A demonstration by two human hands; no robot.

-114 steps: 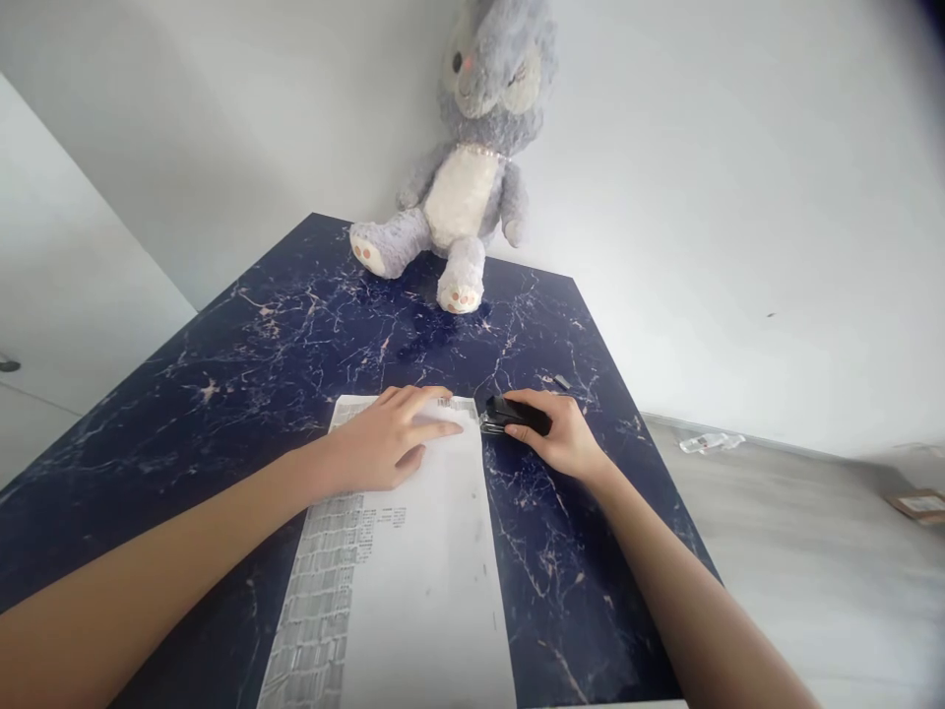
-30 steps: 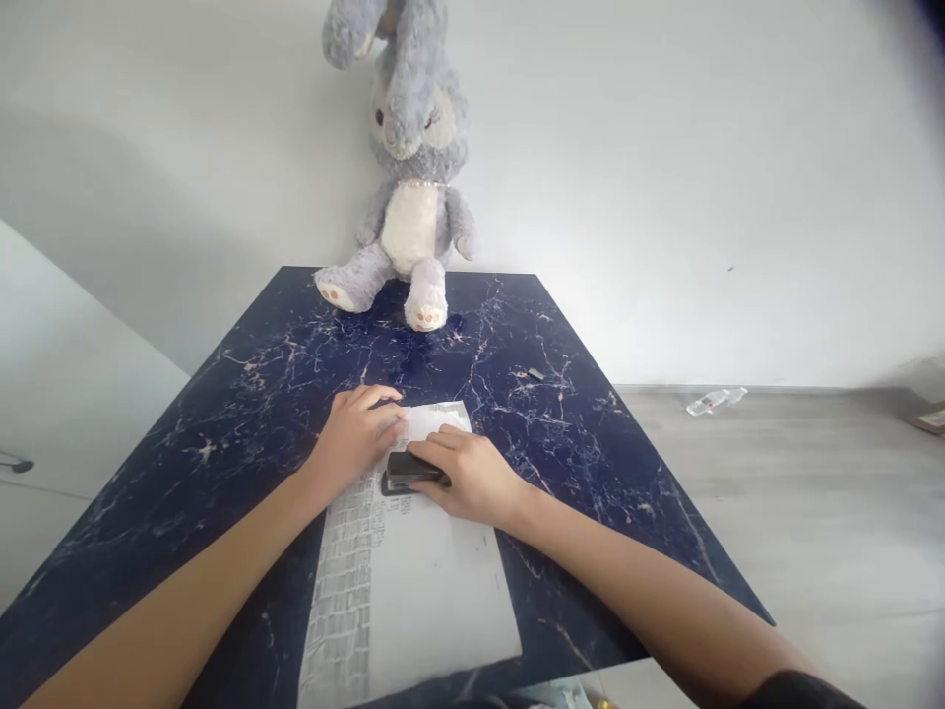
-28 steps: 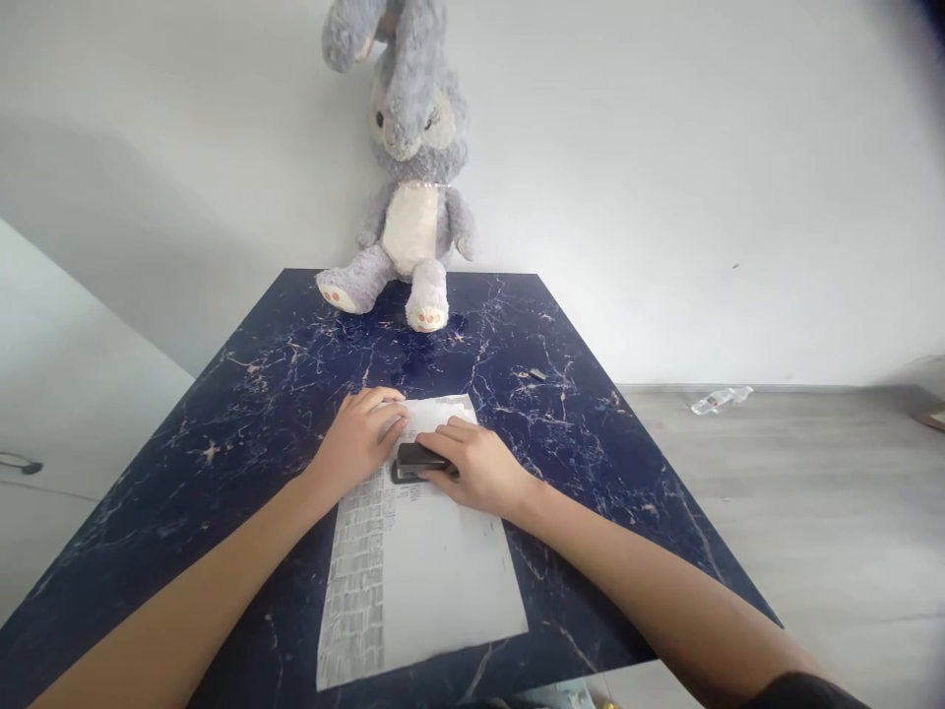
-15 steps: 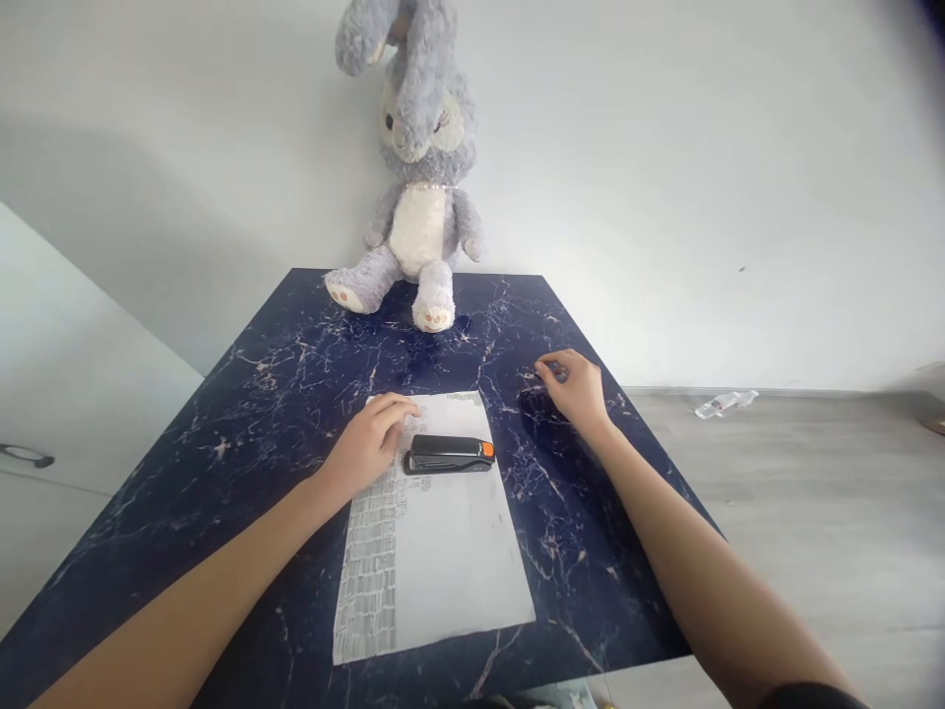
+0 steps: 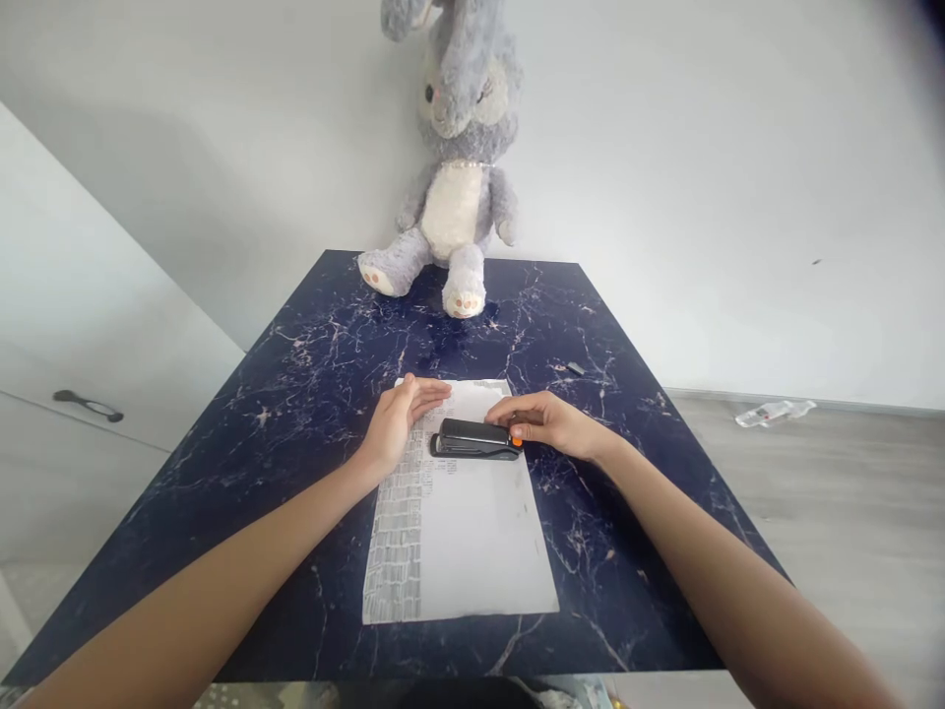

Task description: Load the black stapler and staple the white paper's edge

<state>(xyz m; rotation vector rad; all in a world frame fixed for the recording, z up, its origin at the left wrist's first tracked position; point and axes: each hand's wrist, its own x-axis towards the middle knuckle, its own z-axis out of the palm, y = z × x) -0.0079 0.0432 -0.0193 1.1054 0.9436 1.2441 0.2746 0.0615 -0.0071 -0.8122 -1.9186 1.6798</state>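
A black stapler (image 5: 472,440) with an orange end lies on a sheet of paper (image 5: 487,551), its orange end to the right. My right hand (image 5: 553,423) has closed over that end, thumb on the near side and fingers along the far side. On the paper's upper left edge rests my left hand (image 5: 399,418), fingers stretched out and holding nothing, just left of the stapler. Grey print or scribbled marks run down the paper's left side. Beyond my right hand, a small dark piece (image 5: 575,369) sits on the table, too small to name.
A large grey plush rabbit (image 5: 458,212) sits at the back of the dark blue marbled table (image 5: 310,394), against the wall. On the left stands a white cabinet with a dark handle (image 5: 89,405). A clear plastic item (image 5: 774,413) lies on the floor at right.
My right hand has come left from the table's right side and taken hold of the stapler. The small dark piece now shows where that hand was. My left hand's fingers have straightened.
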